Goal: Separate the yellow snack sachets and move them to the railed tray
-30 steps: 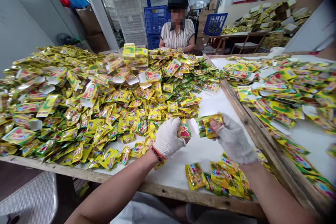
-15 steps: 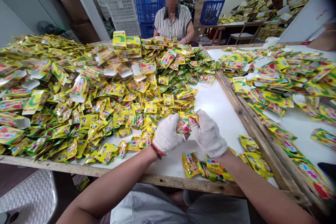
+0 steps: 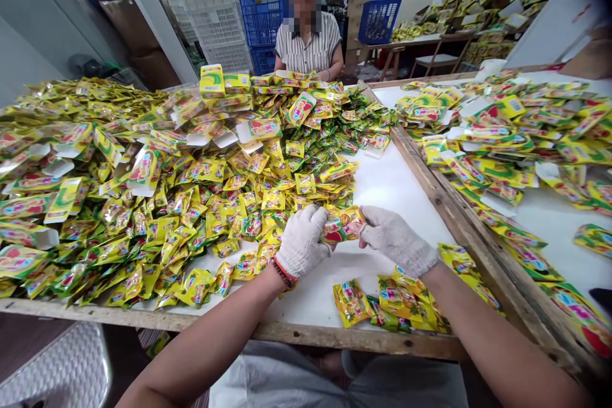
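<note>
My left hand (image 3: pixel 304 241), in a white knit glove, is closed around a small printed carton (image 3: pixel 333 229) with a red and green fruit picture. My right hand (image 3: pixel 398 241), gloved alike, pinches a small yellow-and-pink packet (image 3: pixel 354 222) at the carton's right end. Carton and packet touch; whether the packet is partly inside cannot be made out. Left of my hands spreads a heap of small yellow packets (image 3: pixel 205 172), with empty-looking cartons (image 3: pixel 146 169) on top. Several loose packets (image 3: pixel 352 303) lie below my right hand, near the table's front edge.
A wooden strip (image 3: pixel 430 185) divides the white table (image 3: pixel 382 182); more flattened cartons (image 3: pixel 492 169) lie beyond it. Across the table sits a person in a striped shirt (image 3: pixel 310 44). Blue crates (image 3: pixel 262 16) and stacked white crates (image 3: pixel 215 9) stand behind. A patterned chair (image 3: pixel 62 366) is at lower left.
My right hand has moved a little right, away from my left, so more of the carton and packet shows between them. The view has shifted slightly.
</note>
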The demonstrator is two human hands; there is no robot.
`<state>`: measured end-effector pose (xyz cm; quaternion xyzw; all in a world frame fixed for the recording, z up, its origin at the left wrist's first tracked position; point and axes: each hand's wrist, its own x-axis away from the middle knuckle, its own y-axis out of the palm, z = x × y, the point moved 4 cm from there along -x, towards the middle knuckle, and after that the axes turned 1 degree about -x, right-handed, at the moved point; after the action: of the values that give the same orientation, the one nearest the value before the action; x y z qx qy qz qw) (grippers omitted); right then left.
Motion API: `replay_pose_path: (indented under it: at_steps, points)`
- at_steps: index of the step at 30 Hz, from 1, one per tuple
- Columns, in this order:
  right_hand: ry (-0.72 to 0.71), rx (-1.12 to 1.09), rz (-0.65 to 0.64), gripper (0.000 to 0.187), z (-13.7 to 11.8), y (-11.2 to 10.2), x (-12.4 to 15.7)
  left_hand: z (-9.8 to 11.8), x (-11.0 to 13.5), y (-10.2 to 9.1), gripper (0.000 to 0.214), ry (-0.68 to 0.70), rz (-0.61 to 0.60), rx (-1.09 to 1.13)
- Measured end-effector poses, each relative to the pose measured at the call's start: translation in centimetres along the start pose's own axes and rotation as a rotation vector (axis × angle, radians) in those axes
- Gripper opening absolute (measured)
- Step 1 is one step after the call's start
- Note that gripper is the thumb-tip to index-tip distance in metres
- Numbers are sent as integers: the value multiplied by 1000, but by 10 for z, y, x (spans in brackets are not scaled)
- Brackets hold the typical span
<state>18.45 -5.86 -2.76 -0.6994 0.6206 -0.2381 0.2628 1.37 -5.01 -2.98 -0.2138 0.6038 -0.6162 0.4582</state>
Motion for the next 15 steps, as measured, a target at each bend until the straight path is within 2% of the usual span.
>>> replay_pose_path:
  at_steps: [6, 8, 11, 15]
  points:
    - [-59, 93, 187, 13, -1, 4, 1, -1, 2, 5, 46, 2, -7, 48]
    - [-45, 37, 118, 12, -3, 9, 0, -1, 2, 7, 45, -13, -1, 32]
    - [54, -220, -29, 16, -3, 8, 0, -5, 1, 7, 42, -37, 7, -33]
    - [159, -322, 25, 21, -3, -11, 4, -6, -4, 4, 45, -25, -11, -70]
